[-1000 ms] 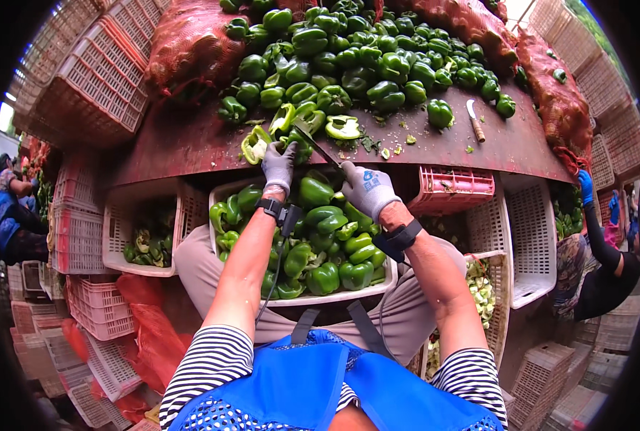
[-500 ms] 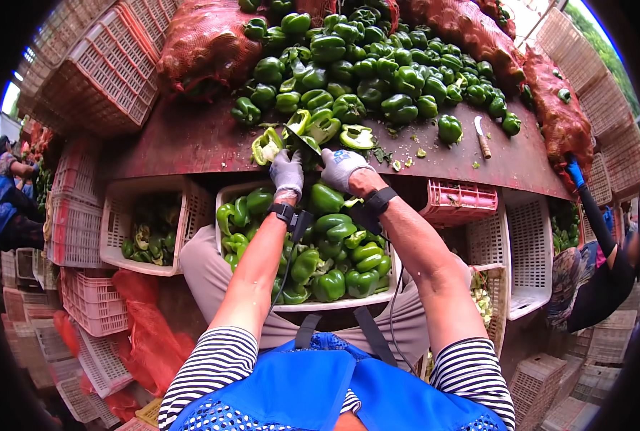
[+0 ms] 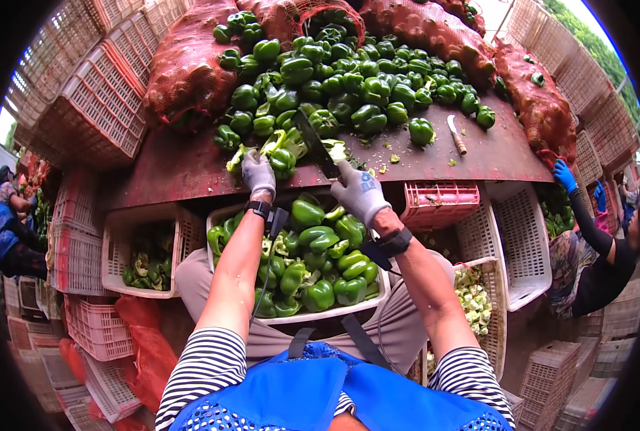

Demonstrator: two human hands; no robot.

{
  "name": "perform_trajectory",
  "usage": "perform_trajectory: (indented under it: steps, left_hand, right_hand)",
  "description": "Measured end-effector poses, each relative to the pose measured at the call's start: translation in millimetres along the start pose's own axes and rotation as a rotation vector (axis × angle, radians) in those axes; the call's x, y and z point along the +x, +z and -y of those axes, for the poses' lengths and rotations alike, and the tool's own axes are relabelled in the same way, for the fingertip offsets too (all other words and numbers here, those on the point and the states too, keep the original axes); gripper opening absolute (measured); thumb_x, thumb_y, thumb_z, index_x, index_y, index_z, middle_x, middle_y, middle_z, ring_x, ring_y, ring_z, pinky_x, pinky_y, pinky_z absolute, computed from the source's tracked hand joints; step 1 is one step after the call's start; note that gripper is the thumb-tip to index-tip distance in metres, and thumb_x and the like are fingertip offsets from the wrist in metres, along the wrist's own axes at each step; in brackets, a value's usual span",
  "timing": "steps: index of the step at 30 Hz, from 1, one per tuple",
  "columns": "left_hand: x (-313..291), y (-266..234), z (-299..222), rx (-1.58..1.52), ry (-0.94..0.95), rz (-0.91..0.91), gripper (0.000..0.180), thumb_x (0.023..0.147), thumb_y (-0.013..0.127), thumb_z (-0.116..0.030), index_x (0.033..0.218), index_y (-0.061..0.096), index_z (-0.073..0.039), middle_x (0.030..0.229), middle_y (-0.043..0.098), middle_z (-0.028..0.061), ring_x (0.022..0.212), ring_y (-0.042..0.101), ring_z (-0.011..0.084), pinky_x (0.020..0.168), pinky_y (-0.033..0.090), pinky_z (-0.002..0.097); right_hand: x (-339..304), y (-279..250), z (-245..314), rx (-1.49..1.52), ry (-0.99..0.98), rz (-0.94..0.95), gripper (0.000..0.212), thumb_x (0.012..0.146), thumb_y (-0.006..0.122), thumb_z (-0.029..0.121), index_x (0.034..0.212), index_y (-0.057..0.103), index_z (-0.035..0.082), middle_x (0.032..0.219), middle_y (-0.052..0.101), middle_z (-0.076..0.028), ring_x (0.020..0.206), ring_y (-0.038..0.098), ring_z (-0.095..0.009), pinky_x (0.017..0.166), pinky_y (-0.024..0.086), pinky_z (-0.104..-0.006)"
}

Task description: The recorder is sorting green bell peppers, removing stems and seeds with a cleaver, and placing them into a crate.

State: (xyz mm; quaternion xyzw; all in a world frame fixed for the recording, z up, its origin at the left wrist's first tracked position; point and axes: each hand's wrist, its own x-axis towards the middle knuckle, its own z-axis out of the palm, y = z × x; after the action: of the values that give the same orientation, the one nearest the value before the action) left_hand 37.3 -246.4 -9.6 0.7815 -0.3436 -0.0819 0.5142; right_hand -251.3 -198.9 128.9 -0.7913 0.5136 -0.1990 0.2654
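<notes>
My right hand (image 3: 359, 192), in a grey-white glove, grips a knife whose dark, broad blade (image 3: 313, 141) points up and left over the table edge. The knife's handle is hidden in my palm. My gloved left hand (image 3: 257, 174) has its fingers curled against a pale cut green pepper (image 3: 239, 156) at the table edge; the fingers partly hide it. Beside that hand sits a whole-looking green pepper (image 3: 283, 164). Another cut piece (image 3: 336, 149) lies just right of the blade. Below my hands a white crate (image 3: 334, 313) between my legs holds many green peppers (image 3: 318, 294).
A heap of green peppers (image 3: 367, 90) covers the far table (image 3: 191, 164), with red mesh sacks (image 3: 194, 65) around it. A small curved knife (image 3: 456, 134) lies right. Crates (image 3: 442, 202) stand on both sides. A co-worker's blue glove (image 3: 564, 177) touches the right sack.
My hands have moved apart: the left slightly left, the right to the right and lower with the knife. The blade shows more fully. The whole view has shifted a little.
</notes>
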Motion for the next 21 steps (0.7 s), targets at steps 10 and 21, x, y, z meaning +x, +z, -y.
perform_trajectory:
  steps: [10, 21]
  left_hand:
    - [26, 104, -89, 0.57, 0.791, 0.428, 0.076, 0.09, 0.077, -0.048, 0.154, 0.051, -0.018, 0.151, 0.057, 0.0177, 0.129, 0.061, 0.0364, 0.107, 0.05, 0.048]
    - [4, 162, -133, 0.466, 0.663, 0.803, 0.084, 0.078, 0.087, -0.039, 0.149, 0.052, -0.01, 0.14, 0.061, 0.0222, 0.13, 0.061, 0.0375, 0.11, 0.049, 0.0446]
  right_hand:
    - [-28, -52, -91, 0.632, 0.267, -0.254, 0.029, 0.096, 0.062, 0.017, 0.12, 0.065, 0.002, 0.072, 0.068, -0.01, 0.061, 0.066, -0.018, 0.061, 0.054, -0.0368]
    - [-4, -53, -122, 0.165, 0.268, -0.238, 0.03, 0.095, 0.059, 0.023, 0.119, 0.061, 0.004, 0.088, 0.073, -0.025, 0.086, 0.072, -0.046, 0.077, 0.055, -0.0543]
